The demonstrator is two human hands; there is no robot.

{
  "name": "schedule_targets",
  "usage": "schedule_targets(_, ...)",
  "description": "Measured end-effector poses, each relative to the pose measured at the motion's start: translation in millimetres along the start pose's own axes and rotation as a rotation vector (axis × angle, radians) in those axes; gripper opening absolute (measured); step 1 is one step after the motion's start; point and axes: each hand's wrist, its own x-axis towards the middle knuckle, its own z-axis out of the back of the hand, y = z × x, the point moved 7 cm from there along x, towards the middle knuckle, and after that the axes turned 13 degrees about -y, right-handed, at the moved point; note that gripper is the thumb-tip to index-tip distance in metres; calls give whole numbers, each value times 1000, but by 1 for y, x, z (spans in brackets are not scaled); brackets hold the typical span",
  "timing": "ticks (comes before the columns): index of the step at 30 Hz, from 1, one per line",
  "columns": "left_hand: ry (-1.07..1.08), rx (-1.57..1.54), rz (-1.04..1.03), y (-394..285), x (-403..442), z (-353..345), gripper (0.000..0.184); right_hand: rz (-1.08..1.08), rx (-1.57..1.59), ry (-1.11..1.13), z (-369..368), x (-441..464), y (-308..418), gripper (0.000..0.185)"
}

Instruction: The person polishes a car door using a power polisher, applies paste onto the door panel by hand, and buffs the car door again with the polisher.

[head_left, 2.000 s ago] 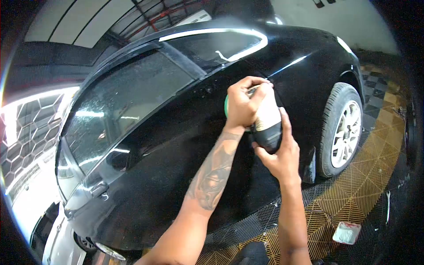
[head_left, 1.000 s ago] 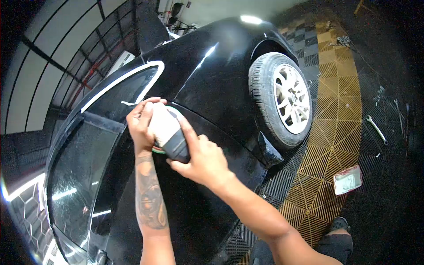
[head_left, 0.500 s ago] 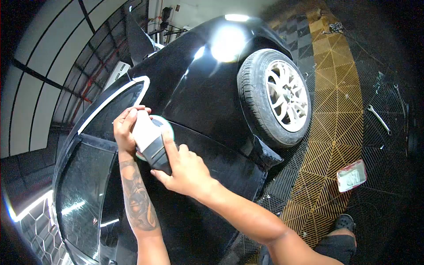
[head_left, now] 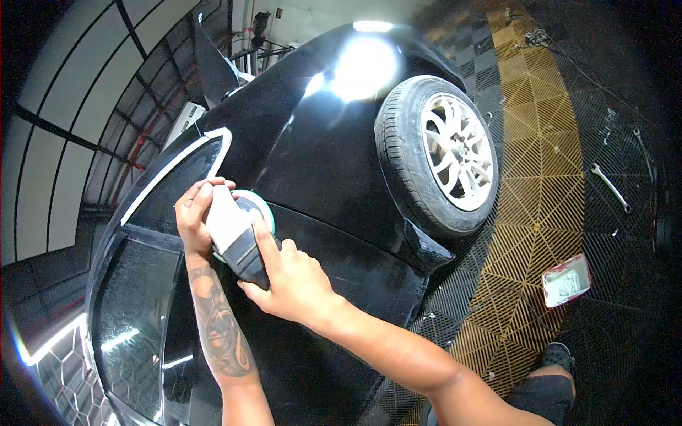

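Note:
A white and black polisher [head_left: 229,219] with a round, teal-edged pad [head_left: 257,204] rests against the black car's side panel [head_left: 305,227], just beside the tape-edged window. My left hand [head_left: 193,216] is closed around the white front end of the tool, fingers curled over its top. My right hand [head_left: 295,278] grips the black rear end, its index finger stretched along the body. Part of the pad is hidden behind the tool and my hands.
White tape [head_left: 167,169] borders the window frame. A front wheel [head_left: 458,153] stands turned outward. On the black and yellow tile floor [head_left: 533,234] lie a wrench [head_left: 611,188] and a small tray [head_left: 566,280]. My shoe [head_left: 558,355] shows at the lower right.
Both hands and the polisher have shifted slightly left and down along the panel, and more of the pad's edge shows. The whole view has also drifted a little.

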Motion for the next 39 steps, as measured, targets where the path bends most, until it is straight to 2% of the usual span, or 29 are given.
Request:
schedule_targets(20, 46, 20, 12, 12, -21, -41, 29, -87, -38, -82, 11, -21, -35, 110)
schedule_targets(24, 26, 23, -25, 13, -27, -35, 29, -37, -53, -124, 8, -24, -37, 112)
schedule_targets(26, 25, 55, -111, 8, -31, -32, 35, -2, -56, -144, 7, -24, -37, 112)
schedule_targets(27, -23, 12, -131, 6, -34, -31, 30, 17, -81, -151, 8, -23, -38, 113)
schedule_targets(34, -186, 61, -277, 5, -44, -26, 25, 105, -138, -111, 22, -8, -43, 109)
schedule_targets(36, -230, -30, -232, 10, -51, -21, 23, 101, -145, -59, 20, -7, -39, 107)
schedule_targets(39, -243, -13, -300, 3, -63, -11, 20, 165, -95, -75, 14, -14, -28, 105)
